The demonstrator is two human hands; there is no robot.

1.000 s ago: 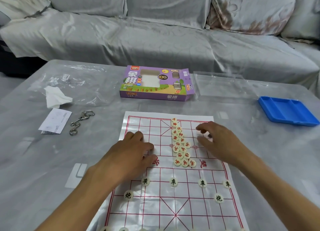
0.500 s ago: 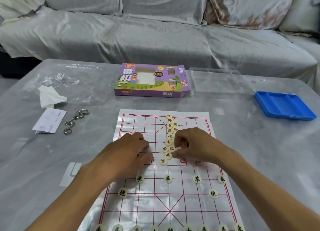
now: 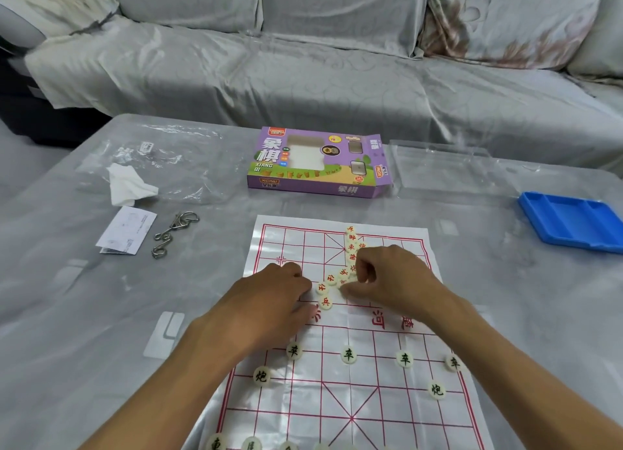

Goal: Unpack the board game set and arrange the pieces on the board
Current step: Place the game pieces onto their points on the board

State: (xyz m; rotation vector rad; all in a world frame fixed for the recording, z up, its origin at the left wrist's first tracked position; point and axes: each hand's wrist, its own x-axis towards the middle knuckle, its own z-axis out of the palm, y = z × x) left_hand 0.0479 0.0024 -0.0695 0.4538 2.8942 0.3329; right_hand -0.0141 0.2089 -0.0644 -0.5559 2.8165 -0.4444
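Observation:
A white plastic board with red grid lines (image 3: 371, 416) lies on the table in front of me. Black-lettered round pieces (image 3: 348, 354) stand in rows on its near half. A loose pile of red-lettered pieces (image 3: 351, 247) runs down the middle of the far half. My right hand (image 3: 387, 281) is over that pile with its fingers curled, pinching pieces at the pile's near end. My left hand (image 3: 269, 298) rests palm down on the board's left side, fingers bent, beside red pieces (image 3: 325, 303). The purple game box (image 3: 317, 163) lies open behind the board.
A blue tray (image 3: 573, 220) sits at the right. A clear plastic insert (image 3: 445, 166) lies by the box. At the left are a crumpled tissue (image 3: 128, 183), a folded paper slip (image 3: 126, 230), metal ring puzzles (image 3: 172, 234) and a clear bag (image 3: 168, 159). A covered sofa (image 3: 303, 62) stands behind.
My right hand moved left from the board's right side onto the red pile and curled its fingers round pieces. The pile's near end spread out. My left hand stayed nearly still.

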